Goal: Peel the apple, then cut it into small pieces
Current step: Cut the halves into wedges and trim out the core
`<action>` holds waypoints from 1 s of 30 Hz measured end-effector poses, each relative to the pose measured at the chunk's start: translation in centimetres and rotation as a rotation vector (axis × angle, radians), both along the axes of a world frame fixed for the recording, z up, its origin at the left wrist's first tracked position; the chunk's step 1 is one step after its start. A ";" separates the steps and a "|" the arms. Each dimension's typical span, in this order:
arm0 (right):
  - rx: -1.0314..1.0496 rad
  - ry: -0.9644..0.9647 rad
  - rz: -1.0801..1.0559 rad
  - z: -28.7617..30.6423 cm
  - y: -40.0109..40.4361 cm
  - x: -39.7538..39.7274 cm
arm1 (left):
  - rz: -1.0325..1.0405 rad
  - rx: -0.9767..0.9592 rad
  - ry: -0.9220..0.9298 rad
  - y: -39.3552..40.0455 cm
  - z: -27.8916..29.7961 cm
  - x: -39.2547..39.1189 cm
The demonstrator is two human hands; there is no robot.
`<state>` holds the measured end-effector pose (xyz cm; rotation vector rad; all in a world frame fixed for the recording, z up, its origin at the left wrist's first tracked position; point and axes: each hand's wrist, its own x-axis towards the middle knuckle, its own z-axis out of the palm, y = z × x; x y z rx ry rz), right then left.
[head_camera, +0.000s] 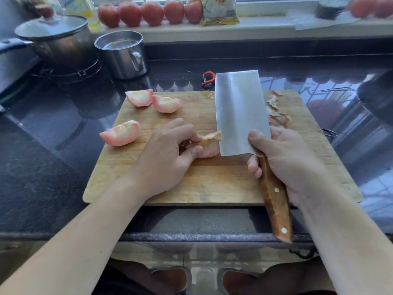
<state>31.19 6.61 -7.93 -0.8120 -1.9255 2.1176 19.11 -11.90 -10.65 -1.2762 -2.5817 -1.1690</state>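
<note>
On the wooden cutting board (191, 184) lie three peeled apple quarters: one at the front left (121, 133) and two at the back left (140, 97) (167, 104). My left hand (168, 152) pinches a fourth apple piece (209, 143) at the board's middle. My right hand (289, 160) grips the wooden handle of a cleaver (240, 111), thumb on the blade's flat. The blade's left edge meets the held piece. Apple peels (276, 109) lie behind the blade on the right.
A red peeler (209, 78) lies behind the board. A steel pot with water (122, 53) and a lidded pot (55, 39) on the stove stand at the back left. Whole red apples (151, 13) line the windowsill. A dark object (378, 96) sits at the right edge.
</note>
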 end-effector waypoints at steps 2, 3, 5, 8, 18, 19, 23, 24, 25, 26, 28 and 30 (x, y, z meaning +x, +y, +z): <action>0.045 -0.062 0.021 0.5 0.4 0.5 | -0.007 0.004 0.010 0.0 0.0 0.1; 0.060 -0.092 0.032 0.7 0.6 0.9 | -0.007 0.006 0.015 0.1 0.0 0.2; 0.078 -0.120 0.051 1.1 0.5 1.5 | -0.007 0.009 0.025 0.1 0.0 0.3; 0.170 -0.128 0.038 1.6 0.4 1.2 | -0.019 0.022 0.020 0.1 -0.1 0.3; 0.294 -0.174 0.104 2.6 0.7 1.4 | -0.048 0.059 0.013 0.3 -0.3 0.2; 0.305 -0.175 0.100 2.7 0.7 1.1 | -0.052 0.061 0.008 0.3 -0.4 0.2; 0.318 -0.187 0.105 2.8 0.7 0.7 | -0.038 0.088 -0.004 0.3 -0.6 0.1; 0.308 -0.192 0.111 2.7 0.7 1.0 | -0.032 0.095 -0.003 0.2 -0.5 0.1; 0.288 -0.194 0.111 2.7 0.5 1.4 | -0.026 0.097 0.002 0.2 -0.4 0.2; 0.266 -0.195 0.109 2.7 0.3 1.8 | -0.020 0.097 0.009 0.3 -0.3 0.3; 0.253 -0.192 0.092 2.6 -0.1 1.9 | -0.017 0.093 0.020 0.4 -0.2 0.3; 0.276 -0.190 0.073 2.6 -0.1 1.3 | -0.024 0.085 0.031 0.4 -0.2 0.4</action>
